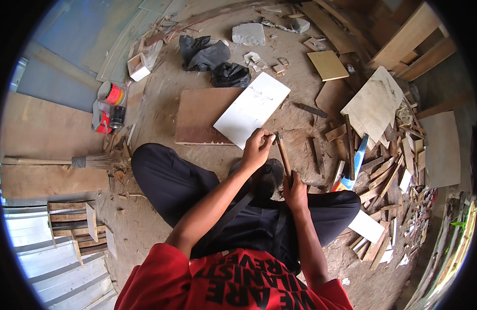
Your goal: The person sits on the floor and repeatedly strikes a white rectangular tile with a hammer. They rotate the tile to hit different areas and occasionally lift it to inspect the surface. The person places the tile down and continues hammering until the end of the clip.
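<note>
My right hand (pixel 295 191) is wrapped round the lower end of a slim wooden handle with a dark upper end, which looks like a hammer (pixel 284 157). Its dark end points away from me, close to the fingertips of my left hand (pixel 258 148). The left fingers are pinched together, with a small pale spot at their tips; what they hold is too small to tell. Just beyond that hand, a white rectangular board (pixel 253 109) with a few faint marks lies at a slant, overlapping a brown wooden panel (pixel 202 116) on the ground.
Black plastic bags (pixel 205 54) and a grey stone block (pixel 248 34) lie farther off. Cans (pixel 112 94) and a broom (pixel 86 161) are at the left. Scrap wood (pixel 385 175) is heaped on the right, beside a large pale board (pixel 372 103). My folded legs flank the work.
</note>
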`<state>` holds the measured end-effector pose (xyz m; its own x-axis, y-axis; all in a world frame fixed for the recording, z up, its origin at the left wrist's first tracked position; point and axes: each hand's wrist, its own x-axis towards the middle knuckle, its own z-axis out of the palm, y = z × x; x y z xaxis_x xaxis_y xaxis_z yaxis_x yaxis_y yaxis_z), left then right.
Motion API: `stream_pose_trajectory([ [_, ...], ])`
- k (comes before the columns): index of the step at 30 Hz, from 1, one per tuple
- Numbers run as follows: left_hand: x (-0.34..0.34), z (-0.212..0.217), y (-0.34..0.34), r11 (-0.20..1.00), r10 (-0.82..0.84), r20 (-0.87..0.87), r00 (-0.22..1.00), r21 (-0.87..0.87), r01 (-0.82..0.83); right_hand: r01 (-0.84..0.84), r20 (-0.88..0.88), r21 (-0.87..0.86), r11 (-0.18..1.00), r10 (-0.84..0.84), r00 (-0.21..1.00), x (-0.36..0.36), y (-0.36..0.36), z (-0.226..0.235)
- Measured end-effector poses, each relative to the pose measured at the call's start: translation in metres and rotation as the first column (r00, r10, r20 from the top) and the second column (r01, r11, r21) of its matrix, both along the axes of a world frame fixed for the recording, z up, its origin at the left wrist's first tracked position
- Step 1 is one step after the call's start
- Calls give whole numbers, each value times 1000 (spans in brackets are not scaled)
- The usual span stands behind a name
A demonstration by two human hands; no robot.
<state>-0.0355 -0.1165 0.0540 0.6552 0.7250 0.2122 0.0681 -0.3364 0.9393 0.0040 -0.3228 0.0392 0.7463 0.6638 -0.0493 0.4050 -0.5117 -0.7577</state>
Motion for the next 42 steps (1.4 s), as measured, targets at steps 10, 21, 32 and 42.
stream_pose_trajectory([
  [10, -26, 31, 1, 959, -283, -33, 959, -12, 283, -50, -16, 24, 998, 51, 999, -7, 8, 13],
  [21, -113, 23, 123, 884, 337, -552, 763, 464, -55, 175, -122, 107, 979, -162, 979, -14, 32, 28],
  [32, -148, -30, 152, 849, 336, -520, 785, 529, -13, -78, -75, 162, 984, 91, 993, -49, 74, 68],
  [42, -160, -29, 124, 784, 416, -448, 792, 617, -63, -189, -106, 335, 923, 236, 966, -82, 141, 68],
])
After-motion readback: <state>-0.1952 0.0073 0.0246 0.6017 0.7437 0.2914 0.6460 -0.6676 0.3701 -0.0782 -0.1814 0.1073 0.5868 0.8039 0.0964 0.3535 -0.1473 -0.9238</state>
